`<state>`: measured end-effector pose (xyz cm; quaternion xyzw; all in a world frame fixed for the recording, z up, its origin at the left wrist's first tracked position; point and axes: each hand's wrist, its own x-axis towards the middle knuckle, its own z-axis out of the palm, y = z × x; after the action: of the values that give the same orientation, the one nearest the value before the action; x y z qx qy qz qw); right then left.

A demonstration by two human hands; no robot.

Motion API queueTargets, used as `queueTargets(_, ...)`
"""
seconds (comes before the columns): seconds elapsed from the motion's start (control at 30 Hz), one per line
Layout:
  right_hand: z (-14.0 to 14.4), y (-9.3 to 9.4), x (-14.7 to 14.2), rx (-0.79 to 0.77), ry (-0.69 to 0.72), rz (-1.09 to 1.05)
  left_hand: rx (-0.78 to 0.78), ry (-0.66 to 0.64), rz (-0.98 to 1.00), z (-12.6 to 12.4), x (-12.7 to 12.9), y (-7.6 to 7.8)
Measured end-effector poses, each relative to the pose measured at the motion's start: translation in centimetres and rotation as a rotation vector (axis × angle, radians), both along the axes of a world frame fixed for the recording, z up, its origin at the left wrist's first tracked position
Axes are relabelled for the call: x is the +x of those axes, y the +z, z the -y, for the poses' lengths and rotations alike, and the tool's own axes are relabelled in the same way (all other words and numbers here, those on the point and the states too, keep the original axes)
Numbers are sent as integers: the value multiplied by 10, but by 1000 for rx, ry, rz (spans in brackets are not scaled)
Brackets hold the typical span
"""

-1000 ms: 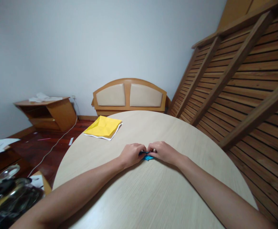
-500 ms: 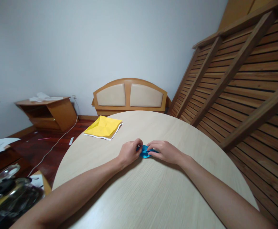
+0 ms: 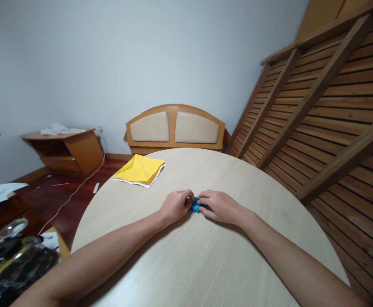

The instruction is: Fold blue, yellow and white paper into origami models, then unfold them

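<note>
A small piece of folded blue paper [image 3: 195,205] lies at the middle of the round table [image 3: 205,256], between my two hands. My left hand [image 3: 177,204] pinches its left side, thumb and index finger curled together. On the other side, my right hand [image 3: 219,205] grips the right part of the paper with its fingers over it and the thumb at the near edge. Both hands rest low over the tabletop. Much of the blue paper is covered by fingers, so its full folded shape is hidden.
Creased yellow paper [image 3: 138,169] with a white sheet under it lies at the table's far left. A glass pot [image 3: 29,260] stands lower left, off the table. A wooden slatted frame [image 3: 333,106] leans at the right. Behind the table is a headboard [image 3: 173,125].
The blue paper looks narrower and more gathered between my fingers than before. My right hand has shifted slightly downward over it; my left hand stays at its side.
</note>
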<state>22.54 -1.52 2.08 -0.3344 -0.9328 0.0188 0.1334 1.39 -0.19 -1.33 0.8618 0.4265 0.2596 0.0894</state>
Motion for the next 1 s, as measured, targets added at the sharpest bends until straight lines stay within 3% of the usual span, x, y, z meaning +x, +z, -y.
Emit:
queueTargets(0.23, 2, -1, -1, -1, -12, 25, -23, -13, -14, 2, 1, 3)
queueTargets(0.67, -4, -5, -1, 176, 49, 54, 27, -83, -133, 0, -2, 2)
queueTargets(1.0, -9, -12, 0, 277, 73, 15, -8, -135, -72, 1, -3, 7)
